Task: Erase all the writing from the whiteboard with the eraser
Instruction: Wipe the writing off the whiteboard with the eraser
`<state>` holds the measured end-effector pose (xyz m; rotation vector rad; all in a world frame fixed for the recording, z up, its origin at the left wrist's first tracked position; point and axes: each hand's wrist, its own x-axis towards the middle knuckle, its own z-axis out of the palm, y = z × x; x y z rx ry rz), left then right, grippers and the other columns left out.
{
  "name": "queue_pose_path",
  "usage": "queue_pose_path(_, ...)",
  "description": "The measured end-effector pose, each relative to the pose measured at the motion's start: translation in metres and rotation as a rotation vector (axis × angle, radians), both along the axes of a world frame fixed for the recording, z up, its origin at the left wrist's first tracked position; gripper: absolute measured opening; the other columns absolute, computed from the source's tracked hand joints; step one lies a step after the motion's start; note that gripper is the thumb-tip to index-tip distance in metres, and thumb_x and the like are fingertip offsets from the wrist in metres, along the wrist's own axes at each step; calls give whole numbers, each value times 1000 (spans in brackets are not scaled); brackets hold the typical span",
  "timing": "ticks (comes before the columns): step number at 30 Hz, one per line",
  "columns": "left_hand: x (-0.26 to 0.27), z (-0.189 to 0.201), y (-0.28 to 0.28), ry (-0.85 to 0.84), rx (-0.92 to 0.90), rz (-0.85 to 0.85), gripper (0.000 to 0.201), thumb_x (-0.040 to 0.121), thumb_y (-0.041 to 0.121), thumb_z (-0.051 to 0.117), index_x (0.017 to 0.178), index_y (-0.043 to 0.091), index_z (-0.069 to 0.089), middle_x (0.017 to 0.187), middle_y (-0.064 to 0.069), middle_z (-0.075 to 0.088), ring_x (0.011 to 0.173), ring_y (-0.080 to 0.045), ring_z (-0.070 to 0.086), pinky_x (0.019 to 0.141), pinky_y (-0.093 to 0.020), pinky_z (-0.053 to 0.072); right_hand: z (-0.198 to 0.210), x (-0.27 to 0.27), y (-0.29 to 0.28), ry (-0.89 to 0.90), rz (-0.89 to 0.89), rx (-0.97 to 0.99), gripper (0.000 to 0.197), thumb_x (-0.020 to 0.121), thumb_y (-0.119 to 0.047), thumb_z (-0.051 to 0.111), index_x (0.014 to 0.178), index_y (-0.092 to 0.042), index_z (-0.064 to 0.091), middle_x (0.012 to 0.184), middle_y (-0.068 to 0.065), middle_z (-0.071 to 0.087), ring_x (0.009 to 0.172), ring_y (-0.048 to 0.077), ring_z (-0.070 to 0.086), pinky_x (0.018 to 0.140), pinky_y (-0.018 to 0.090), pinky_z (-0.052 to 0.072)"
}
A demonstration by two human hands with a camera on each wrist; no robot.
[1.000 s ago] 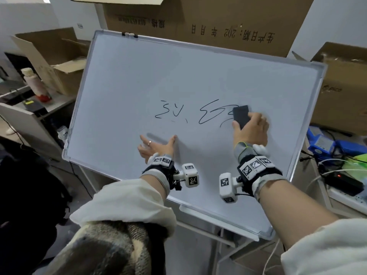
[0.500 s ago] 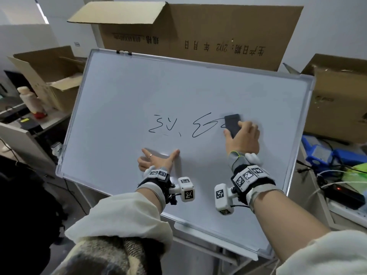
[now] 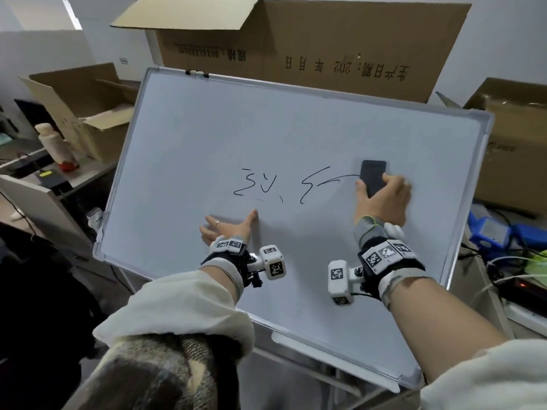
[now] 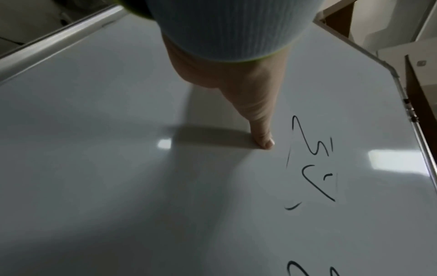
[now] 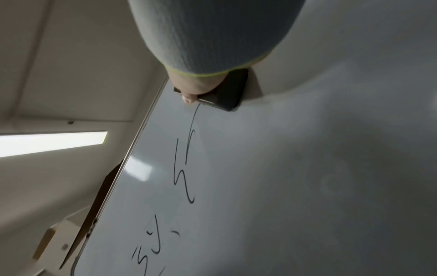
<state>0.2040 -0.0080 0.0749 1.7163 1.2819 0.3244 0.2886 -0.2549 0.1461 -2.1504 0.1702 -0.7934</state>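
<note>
The whiteboard (image 3: 207,137) leans tilted on a stand, with black writing (image 3: 296,187) across its middle. My right hand (image 3: 381,199) grips the black eraser (image 3: 372,176) and holds it flat on the board at the right end of the long stroke. The right wrist view shows the eraser (image 5: 227,93) under my thumb, with the stroke (image 5: 189,160) trailing away from it. My left hand (image 3: 228,227) lies flat on the board below the left marks, fingers spread, thumb tip just under them. In the left wrist view the thumb (image 4: 262,134) touches the board beside the writing (image 4: 312,160).
Open cardboard boxes stand behind the board (image 3: 296,45), at the left (image 3: 85,108) and at the right (image 3: 515,149). A bottle (image 3: 54,146) sits on a desk at the left. Blue devices (image 3: 494,235) and cables lie on a table at the right.
The right hand has slid the eraser rightward along the stroke, and the marks right of it are gone. The left hand stays flat on the board. The head view has shifted.
</note>
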Motion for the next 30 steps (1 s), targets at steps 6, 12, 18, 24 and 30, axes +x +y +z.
queue_pose_path(6,-5,4,40,-7,47,71,107,64,84,57,142,15,34,142,-10,33,136,-31,31,111,-45,27,-12,-19,83,113,255,-219,46,73,-45,74,110,-24,56,117,0,54,112,22,49,69,33,40)
queue_pose_path(12,4,6,89,-72,147,-20,126,59,76,71,155,19,14,158,-7,12,147,-27,14,116,-47,19,-12,-21,115,86,230,-259,44,75,-42,75,110,-23,57,117,1,55,112,23,49,68,35,42)
queue_pose_path(18,19,-7,78,-115,156,-96,118,71,68,70,158,21,6,164,-3,-1,152,-25,-2,119,-49,10,-5,9,43,-3,-243,-74,46,84,-31,67,120,-6,52,121,21,54,115,41,46,80,50,44)
queue_pose_path(24,18,-9,85,-110,181,-83,118,71,70,68,158,19,5,165,-3,-2,152,-25,-2,119,-49,9,-1,18,68,-72,-122,-99,44,79,-25,72,114,-2,58,112,26,57,106,45,50,81,48,40)
queue_pose_path(30,19,-8,92,-96,181,-83,119,68,71,70,157,21,9,164,-3,3,151,-26,3,119,-48,13,-12,-5,156,-8,375,-360,46,73,-33,79,111,-14,63,108,11,61,104,33,52,82,40,45)
